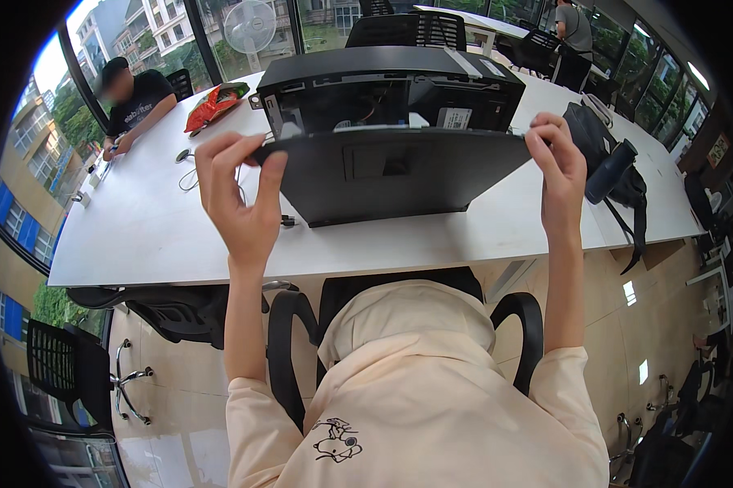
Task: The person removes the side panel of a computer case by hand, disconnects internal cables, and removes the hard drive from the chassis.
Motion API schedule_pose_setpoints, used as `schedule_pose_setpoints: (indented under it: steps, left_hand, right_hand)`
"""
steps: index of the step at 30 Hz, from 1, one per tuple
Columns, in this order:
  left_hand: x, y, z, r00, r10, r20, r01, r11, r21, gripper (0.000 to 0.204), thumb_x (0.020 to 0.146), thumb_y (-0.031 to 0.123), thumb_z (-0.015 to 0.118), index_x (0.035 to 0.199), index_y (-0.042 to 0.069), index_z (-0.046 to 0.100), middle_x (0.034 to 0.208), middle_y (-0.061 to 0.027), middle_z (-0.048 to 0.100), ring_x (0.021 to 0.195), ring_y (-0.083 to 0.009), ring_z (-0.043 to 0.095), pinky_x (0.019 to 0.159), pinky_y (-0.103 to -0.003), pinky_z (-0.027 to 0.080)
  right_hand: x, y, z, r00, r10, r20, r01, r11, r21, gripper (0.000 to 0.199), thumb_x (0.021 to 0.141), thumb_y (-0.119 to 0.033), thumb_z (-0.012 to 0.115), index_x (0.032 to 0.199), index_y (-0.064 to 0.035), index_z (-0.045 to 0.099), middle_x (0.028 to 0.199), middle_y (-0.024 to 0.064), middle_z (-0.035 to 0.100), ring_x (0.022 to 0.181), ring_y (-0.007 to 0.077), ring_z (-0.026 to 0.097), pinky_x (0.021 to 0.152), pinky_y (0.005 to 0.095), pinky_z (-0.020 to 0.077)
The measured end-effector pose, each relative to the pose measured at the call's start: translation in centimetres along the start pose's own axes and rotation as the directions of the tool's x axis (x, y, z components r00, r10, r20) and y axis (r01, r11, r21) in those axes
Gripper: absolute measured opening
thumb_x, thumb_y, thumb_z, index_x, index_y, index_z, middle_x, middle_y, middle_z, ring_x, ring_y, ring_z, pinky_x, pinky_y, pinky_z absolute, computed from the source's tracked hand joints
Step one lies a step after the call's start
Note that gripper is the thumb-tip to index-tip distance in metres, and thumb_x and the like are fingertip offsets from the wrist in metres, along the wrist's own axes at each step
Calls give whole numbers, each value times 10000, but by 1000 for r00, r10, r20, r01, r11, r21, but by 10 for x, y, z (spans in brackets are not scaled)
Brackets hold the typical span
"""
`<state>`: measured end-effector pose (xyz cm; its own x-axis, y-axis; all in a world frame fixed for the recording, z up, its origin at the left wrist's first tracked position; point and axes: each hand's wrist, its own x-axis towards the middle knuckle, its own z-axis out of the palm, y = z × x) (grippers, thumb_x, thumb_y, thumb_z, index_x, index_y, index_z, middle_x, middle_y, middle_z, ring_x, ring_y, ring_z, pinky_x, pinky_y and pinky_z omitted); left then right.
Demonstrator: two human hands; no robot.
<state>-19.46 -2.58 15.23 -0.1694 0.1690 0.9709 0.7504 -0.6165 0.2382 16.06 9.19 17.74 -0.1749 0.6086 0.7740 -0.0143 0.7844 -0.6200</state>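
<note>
A black computer side panel (pixel 382 175) stands tilted between my hands, its lower edge on or just above the white table. My left hand (pixel 240 191) pinches the panel's upper left corner between thumb and fingers. At the upper right corner, my right hand (pixel 557 163) grips the panel the same way. Right behind it stands the black computer case (pixel 391 63), its near side open. Inside the case, dark bays, some wires and a white label can be seen; the panel hides the lower part.
The white table (pixel 147 236) holds a red and green bag (pixel 216 108), a thin cable (pixel 189 179) and, at right, a black backpack (pixel 590 134) with a dark blue bottle (pixel 610 172). A person (pixel 139 102) sits at the far left. An office chair (pixel 179 313) stands below the left edge.
</note>
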Motion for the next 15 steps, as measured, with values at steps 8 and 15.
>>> schedule_pose_setpoints:
  steps: [8,15]
  left_hand:
    - [26,-19,10,997,-53,48,42,977,208,297,920,176,817,1176,64,717,1197,-92,545,1200,-211,563,1063,-373,468]
    - [3,0,0,999,17,47,-19,999,44,207,931,80,742,1091,23,624,1112,-125,608,1012,-249,585,911,-353,467]
  right_hand:
    - [33,20,17,979,133,-157,-133,991,10,236,942,-265,746,916,-33,708,1224,39,615,936,110,556,824,264,425]
    - [-1,4,14,985,160,-66,-130,936,327,212,962,-208,681,856,-35,618,1100,77,630,973,124,556,875,254,391]
